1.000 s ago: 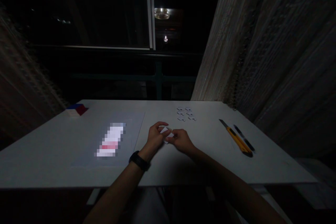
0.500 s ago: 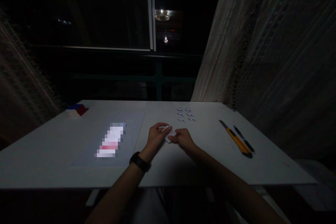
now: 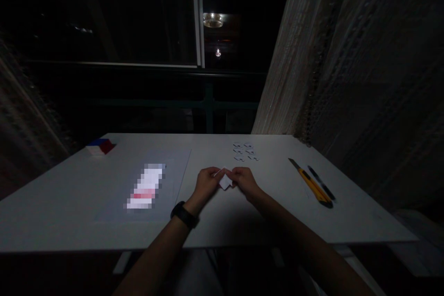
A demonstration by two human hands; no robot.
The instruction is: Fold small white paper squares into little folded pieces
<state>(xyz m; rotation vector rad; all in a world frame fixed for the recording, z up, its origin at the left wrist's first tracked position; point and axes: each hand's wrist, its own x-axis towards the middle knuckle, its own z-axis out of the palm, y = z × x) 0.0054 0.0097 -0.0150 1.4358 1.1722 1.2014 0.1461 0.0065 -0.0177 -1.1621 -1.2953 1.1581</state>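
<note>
A small white piece of paper (image 3: 225,181), folded to a diamond-like shape, is held up between both hands over the middle of the table. My left hand (image 3: 207,183), with a black watch (image 3: 184,215) on its wrist, pinches the paper's left side. From the right, my right hand (image 3: 244,180) pinches the opposite side, its thumb close to the left one. The fingers behind the paper are partly hidden. Just beyond the hands lie several small white folded pieces (image 3: 245,151) with dark marks, set out in two columns.
On the white table (image 3: 277,226), a yellow utility knife (image 3: 314,188) and a black pen (image 3: 321,182) lie at the right. A pixelated bright phone-like shape (image 3: 145,187) rests on a white sheet (image 3: 180,166) at the left. Behind it sits a blue, red and white block (image 3: 100,146).
The paper has turned between my fingers and now shows a diamond-shaped face. My thumbs have come together at its top, and the right hand has shifted slightly.
</note>
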